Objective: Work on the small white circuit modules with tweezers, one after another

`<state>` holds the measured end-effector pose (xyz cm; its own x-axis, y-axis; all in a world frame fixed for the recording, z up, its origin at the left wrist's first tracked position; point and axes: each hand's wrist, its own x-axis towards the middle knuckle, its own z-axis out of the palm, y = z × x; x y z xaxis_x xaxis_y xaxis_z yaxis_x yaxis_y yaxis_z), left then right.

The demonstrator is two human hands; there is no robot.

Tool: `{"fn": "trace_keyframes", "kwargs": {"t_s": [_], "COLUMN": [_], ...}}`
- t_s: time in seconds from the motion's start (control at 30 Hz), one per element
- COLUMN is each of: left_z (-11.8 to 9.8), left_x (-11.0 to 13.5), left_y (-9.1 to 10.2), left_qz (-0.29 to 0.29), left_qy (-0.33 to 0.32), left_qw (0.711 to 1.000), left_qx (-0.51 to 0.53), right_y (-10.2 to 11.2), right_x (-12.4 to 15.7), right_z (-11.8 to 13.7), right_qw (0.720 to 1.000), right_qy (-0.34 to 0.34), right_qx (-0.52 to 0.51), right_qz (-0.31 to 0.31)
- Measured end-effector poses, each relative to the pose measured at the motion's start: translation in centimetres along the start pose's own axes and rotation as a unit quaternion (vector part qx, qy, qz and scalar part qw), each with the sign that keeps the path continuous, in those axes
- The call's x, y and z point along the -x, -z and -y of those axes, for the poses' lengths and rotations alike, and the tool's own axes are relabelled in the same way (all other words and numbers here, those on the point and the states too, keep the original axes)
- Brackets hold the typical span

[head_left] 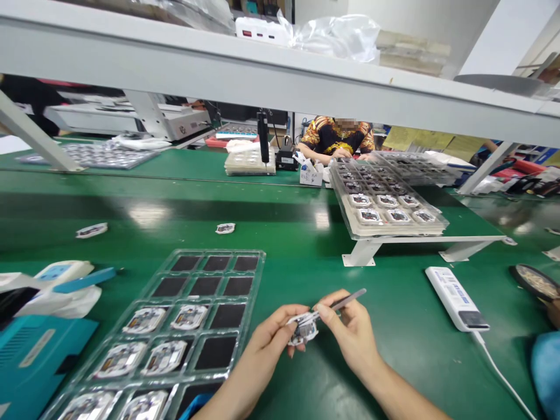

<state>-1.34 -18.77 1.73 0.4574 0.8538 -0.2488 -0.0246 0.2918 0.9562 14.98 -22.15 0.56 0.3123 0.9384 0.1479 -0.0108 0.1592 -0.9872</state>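
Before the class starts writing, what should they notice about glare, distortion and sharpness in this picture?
In the head view, pale glare patches shine on the green workbench, the wide lens bows the white shelf beam across the top, and the left hand, right hand, small white part and slim tool look fairly sharp.

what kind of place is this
Probably an electronics assembly line: a long green workbench, clear plastic trays of small modules, and a co-worker seated further along.
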Motion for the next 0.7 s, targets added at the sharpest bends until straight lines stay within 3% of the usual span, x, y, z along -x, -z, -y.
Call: {"fn": "trace_keyframes", "kwargs": {"t_s": [0.4,0.7], "left_z": [0.23,-0.08], "left_x": [-0.17,0.04], "left_y": [0.12,0.22], "left_qz": [0.025,0.036], "left_qy": [-0.033,-0.021], "left_qw": [0.998,0.998], "left_qx": [-0.046,-0.049], "right_y": [-0.16,-0.02], "right_x": [-0.18,-0.25], "right_z": [0.12,0.10], "right_qw": [0.999,0.998], "right_qy": [-0.024,-0.032], "right_qx": [-0.028,-0.044], "right_qz": [-0.013,-0.008]}}
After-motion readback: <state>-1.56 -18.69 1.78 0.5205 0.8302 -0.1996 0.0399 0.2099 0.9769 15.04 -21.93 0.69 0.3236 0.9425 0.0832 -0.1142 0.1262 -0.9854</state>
